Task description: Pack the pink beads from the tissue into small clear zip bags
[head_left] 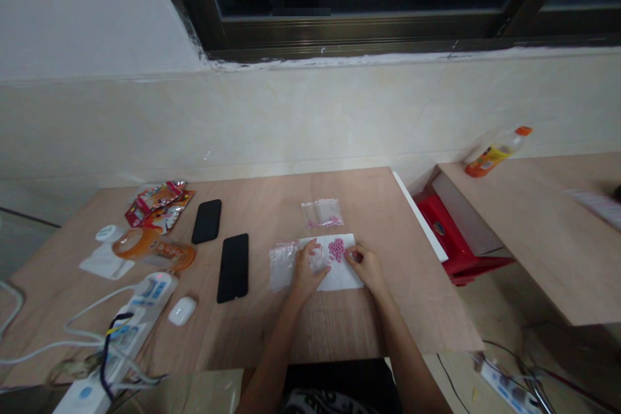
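Note:
A white sheet of paper [339, 281] lies on the table with a cluster of small pink beads [336, 250] on it. My left hand [305, 272] rests over the paper's left part, thumb and fingers closed on a small clear plastic bag [317, 261]. At the right edge of the beads is my right hand [367, 266], its thumb and fingertips pinched together; whatever is between them is too small to make out. Several clear zip bags [281, 266] lie left of my left hand. Beyond the paper are small clear bags with pink beads [326, 213] inside.
Two black phones [233, 268] lie left of the bags. Farther left are an orange bottle [155, 249], snack packets [162, 204], a white earbud case [183, 311] and a power strip [140, 310] with cables. A drink bottle [495, 156] stands on the right-hand table [543, 226].

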